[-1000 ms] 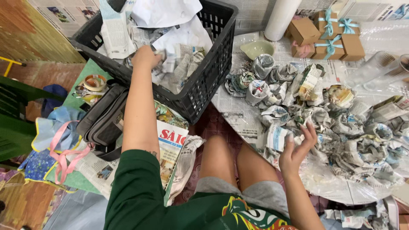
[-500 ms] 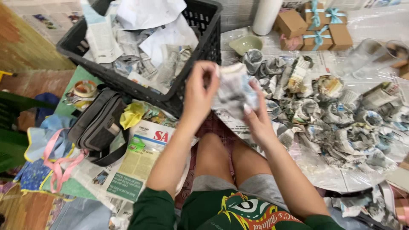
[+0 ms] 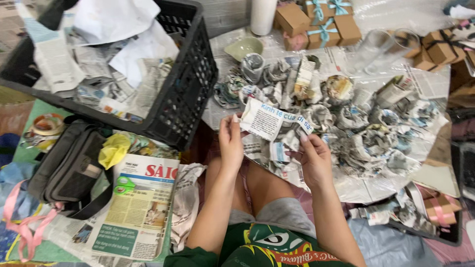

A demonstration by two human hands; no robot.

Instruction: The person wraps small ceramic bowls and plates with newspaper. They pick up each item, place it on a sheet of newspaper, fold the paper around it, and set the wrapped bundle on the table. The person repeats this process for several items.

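A grey bag [image 3: 69, 165] lies far left, a black crate [image 3: 185, 94] of paper beside it. The left hand [image 3: 230, 141] and right hand [image 3: 311, 155] each pinch an edge of a newspaper scrap [image 3: 269, 121] above the lap; it looks light, limp, easily torn, best held at the edges. Paper-wrapped bundles [image 3: 366, 133] crowd the worktop [image 3: 435, 86] rightward

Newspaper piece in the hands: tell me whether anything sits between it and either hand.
Nothing visible does. The left hand pinches the newspaper piece at its left edge and the right hand grips its lower right part, both in direct contact.
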